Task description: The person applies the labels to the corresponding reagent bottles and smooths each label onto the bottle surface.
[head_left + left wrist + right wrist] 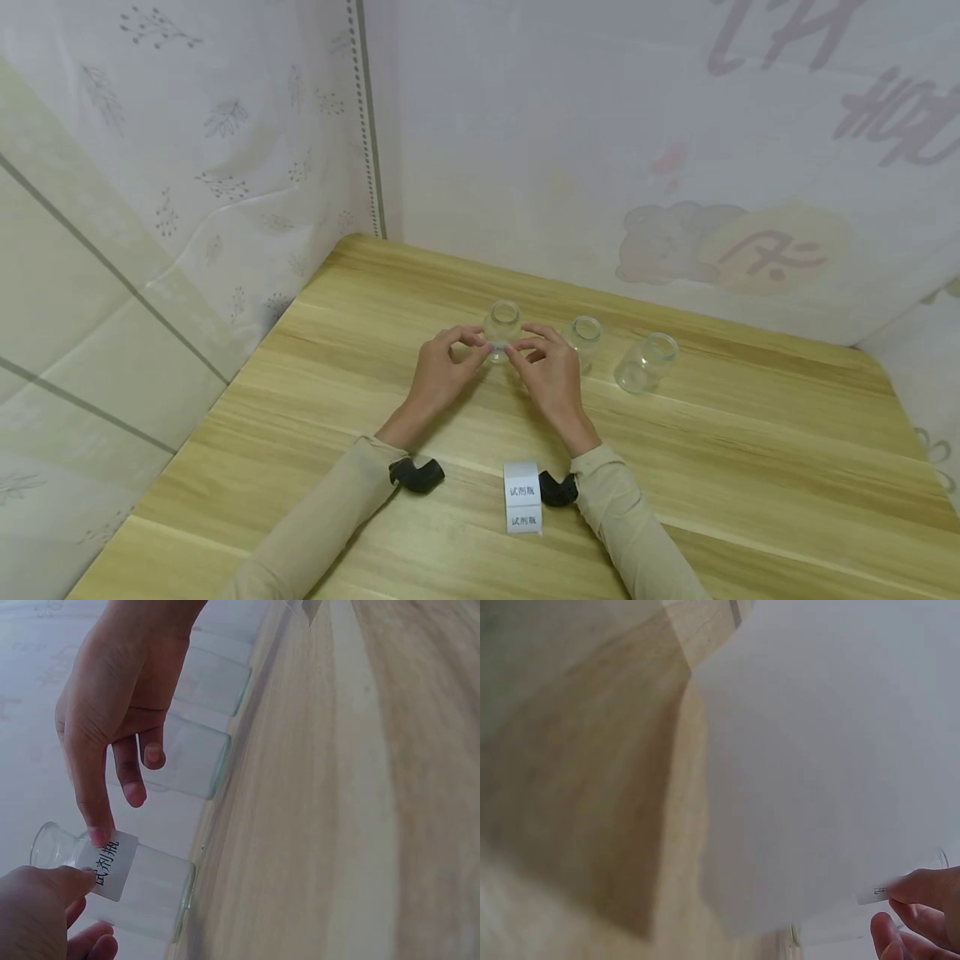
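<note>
Tabletop: carrying two jars at three o'clock of the labelled jar, strip at six.
Left hand, right hand: both pinching its label.

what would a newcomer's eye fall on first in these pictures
The eye would probably land first on the left hand and right hand, which pinch a white printed label at the leftmost glass jar. To its right in the head view, a second jar and a third jar stand towards the back of the wooden table. Nearer the person, a strip of labels shows just left of the right sleeve.
</note>
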### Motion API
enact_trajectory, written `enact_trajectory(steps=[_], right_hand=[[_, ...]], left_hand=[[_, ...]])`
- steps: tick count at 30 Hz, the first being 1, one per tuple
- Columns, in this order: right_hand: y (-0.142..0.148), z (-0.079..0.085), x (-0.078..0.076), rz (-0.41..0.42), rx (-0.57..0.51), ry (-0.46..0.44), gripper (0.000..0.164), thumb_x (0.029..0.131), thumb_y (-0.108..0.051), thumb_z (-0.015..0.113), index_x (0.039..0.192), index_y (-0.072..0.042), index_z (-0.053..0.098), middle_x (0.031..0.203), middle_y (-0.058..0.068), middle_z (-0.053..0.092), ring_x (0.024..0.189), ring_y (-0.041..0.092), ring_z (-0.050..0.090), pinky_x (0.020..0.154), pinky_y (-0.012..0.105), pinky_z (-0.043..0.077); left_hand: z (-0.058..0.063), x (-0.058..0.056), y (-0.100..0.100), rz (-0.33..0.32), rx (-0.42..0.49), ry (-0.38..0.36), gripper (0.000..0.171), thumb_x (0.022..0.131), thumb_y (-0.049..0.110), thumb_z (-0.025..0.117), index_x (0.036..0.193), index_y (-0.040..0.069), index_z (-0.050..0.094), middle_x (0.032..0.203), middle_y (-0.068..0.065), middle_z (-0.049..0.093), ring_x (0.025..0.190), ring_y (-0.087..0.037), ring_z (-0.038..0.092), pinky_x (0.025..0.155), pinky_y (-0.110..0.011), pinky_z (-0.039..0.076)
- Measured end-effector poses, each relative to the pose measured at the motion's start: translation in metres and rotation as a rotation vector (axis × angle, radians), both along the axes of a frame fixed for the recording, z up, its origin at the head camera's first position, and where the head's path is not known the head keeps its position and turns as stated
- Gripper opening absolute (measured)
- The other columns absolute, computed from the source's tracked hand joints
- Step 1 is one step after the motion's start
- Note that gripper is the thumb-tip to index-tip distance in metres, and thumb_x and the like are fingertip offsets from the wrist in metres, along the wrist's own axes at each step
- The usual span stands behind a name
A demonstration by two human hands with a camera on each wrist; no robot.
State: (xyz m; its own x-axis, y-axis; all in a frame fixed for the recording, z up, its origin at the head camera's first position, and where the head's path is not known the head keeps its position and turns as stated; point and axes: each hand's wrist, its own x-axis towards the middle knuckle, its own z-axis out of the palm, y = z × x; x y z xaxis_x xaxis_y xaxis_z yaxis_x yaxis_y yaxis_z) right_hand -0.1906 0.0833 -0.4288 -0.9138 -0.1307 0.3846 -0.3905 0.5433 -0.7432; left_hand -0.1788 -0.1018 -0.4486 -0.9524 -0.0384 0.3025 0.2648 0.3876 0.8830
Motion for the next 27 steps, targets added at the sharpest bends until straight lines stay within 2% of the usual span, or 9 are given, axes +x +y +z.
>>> enact_trajectory(steps=[5, 9, 15, 21, 24, 27], right_hand=[[0.0010, -0.0008, -0.0002, 0.001, 0.005, -0.003, 0.017, 0.090, -0.015, 0.083, 0.088, 0.001, 0.080, 0.125, 0.013, 0.072, 0.072, 0.025, 0.073, 0.060, 0.036, 0.059], [0.0016, -0.0015, -0.0007, 0.000, 0.015, -0.011, 0.019, 0.090, -0.017, 0.083, 0.088, 0.001, 0.080, 0.126, 0.014, 0.072, 0.072, 0.025, 0.073, 0.060, 0.035, 0.059], [0.0017, -0.0004, -0.0013, -0.005, -0.003, -0.001, 0.018, 0.089, -0.018, 0.084, 0.092, 0.000, 0.079, 0.124, 0.014, 0.072, 0.071, 0.024, 0.073, 0.058, 0.033, 0.058], [0.0012, -0.0009, -0.0016, -0.007, -0.044, -0.022, 0.025, 0.089, -0.016, 0.084, 0.104, 0.001, 0.074, 0.118, 0.014, 0.074, 0.071, 0.024, 0.073, 0.055, 0.027, 0.055], [0.0008, -0.0020, -0.0021, -0.007, -0.060, -0.029, 0.026, 0.088, -0.014, 0.085, 0.105, 0.002, 0.072, 0.113, 0.014, 0.074, 0.071, 0.024, 0.073, 0.051, 0.023, 0.052], [0.0004, -0.0032, -0.0023, -0.004, -0.075, -0.031, 0.023, 0.088, -0.011, 0.085, 0.099, 0.001, 0.069, 0.116, 0.015, 0.074, 0.070, 0.025, 0.073, 0.049, 0.022, 0.050]], left_hand=[[-0.0012, -0.0013, 0.0013, 0.005, 0.014, 0.007, 0.020, 0.094, 0.025, 0.080, 0.091, 0.009, 0.069, 0.122, -0.007, 0.074, 0.115, -0.029, 0.065, 0.101, -0.052, 0.047], [-0.0016, -0.0021, 0.0024, 0.017, 0.010, 0.014, 0.021, 0.091, 0.025, 0.082, 0.089, 0.010, 0.068, 0.120, -0.008, 0.075, 0.108, -0.027, 0.066, 0.089, -0.049, 0.050], [-0.0009, -0.0032, 0.0031, 0.016, 0.002, 0.031, 0.023, 0.091, 0.024, 0.083, 0.090, 0.007, 0.067, 0.120, -0.009, 0.075, 0.105, -0.028, 0.066, 0.084, -0.050, 0.050], [-0.0024, -0.0036, 0.0033, 0.017, 0.003, 0.021, 0.027, 0.091, 0.023, 0.082, 0.094, 0.002, 0.066, 0.121, -0.009, 0.074, 0.101, -0.028, 0.066, 0.071, -0.041, 0.045], [-0.0028, -0.0029, 0.0035, 0.021, 0.001, 0.005, 0.029, 0.092, 0.024, 0.082, 0.095, 0.000, 0.065, 0.122, -0.008, 0.074, 0.098, -0.030, 0.065, 0.068, -0.035, 0.041], [-0.0030, -0.0028, 0.0037, 0.021, 0.002, -0.003, 0.031, 0.092, 0.023, 0.082, 0.095, -0.002, 0.064, 0.122, -0.009, 0.074, 0.089, -0.034, 0.063, 0.067, -0.033, 0.038]])
